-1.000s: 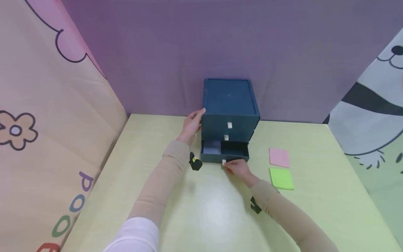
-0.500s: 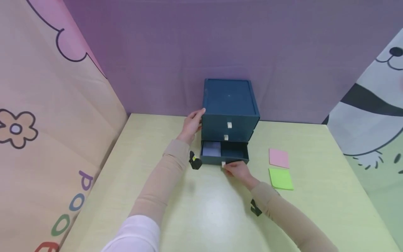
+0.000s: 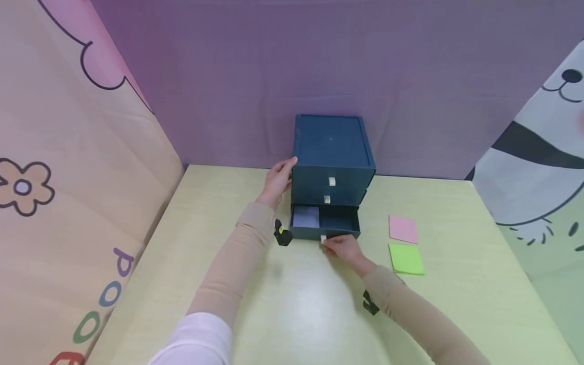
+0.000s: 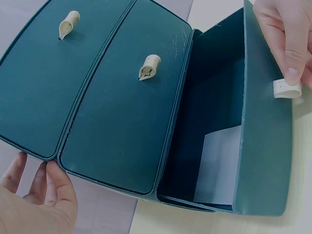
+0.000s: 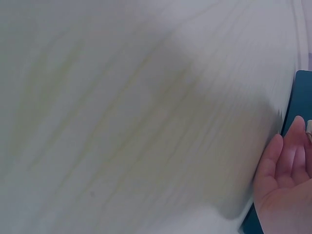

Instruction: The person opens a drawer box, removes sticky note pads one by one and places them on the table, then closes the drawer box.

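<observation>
A dark blue drawer cabinet (image 3: 335, 142) stands at the back of the table, with a row of cream pull tabs down its front. Its bottom drawer (image 3: 303, 233) is pulled out; a pale square of paper (image 4: 219, 165) lies in its left part. My right hand (image 3: 345, 248) pinches the bottom drawer's cream tab (image 4: 286, 89) between thumb and finger. Against the cabinet's left side rests my left hand (image 3: 276, 182), its thumb near the front top edge. In the left wrist view, the left fingertips (image 4: 52, 166) touch the cabinet's side, and the upper two drawers are closed.
To the right of the cabinet lie a pink sticky-note pad (image 3: 403, 229) and a green sticky-note pad (image 3: 406, 259), one in front of the other. A purple cloth (image 3: 228, 101) hangs right behind the cabinet. Printed cloths flank the pale wooden table (image 3: 301, 304).
The bottom drawer has slid slightly further out towards me, with my right hand holding its tab. My left hand has stayed at the cabinet's side.
</observation>
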`<state>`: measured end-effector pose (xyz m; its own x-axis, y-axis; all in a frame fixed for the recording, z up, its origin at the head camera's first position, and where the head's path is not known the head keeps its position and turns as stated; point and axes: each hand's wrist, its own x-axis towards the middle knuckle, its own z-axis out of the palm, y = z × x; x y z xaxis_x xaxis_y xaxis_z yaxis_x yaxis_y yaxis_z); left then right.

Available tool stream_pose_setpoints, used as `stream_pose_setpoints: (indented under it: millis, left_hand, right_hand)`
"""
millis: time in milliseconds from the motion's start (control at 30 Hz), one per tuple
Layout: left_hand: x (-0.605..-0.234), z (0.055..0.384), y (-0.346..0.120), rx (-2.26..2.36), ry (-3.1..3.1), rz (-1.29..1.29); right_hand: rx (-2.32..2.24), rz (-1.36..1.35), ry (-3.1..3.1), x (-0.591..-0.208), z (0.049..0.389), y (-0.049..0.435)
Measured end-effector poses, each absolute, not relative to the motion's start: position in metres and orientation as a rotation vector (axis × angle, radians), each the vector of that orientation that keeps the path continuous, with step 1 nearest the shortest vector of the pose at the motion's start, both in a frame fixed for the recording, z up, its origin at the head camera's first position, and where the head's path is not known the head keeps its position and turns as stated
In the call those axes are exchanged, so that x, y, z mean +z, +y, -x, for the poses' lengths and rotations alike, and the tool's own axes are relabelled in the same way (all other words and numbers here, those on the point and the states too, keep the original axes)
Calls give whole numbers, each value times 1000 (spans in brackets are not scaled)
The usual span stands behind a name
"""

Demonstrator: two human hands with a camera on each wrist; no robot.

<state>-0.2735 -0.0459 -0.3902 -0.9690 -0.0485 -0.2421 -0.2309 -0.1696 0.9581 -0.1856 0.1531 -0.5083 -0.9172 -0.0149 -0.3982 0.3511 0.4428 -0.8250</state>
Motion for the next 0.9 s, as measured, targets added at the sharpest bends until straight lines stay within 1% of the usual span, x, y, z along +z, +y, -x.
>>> stream_pose_setpoints:
  millis: [267, 900]
  left_hand:
    - [-390, 273, -46, 2286, 1941, 336]
    - [-391, 273, -45, 2285, 1945, 332]
  right_hand:
    - [-1457, -333, 2334, -508, 183, 153]
    - [-1384, -281, 2381, -506, 174, 154]
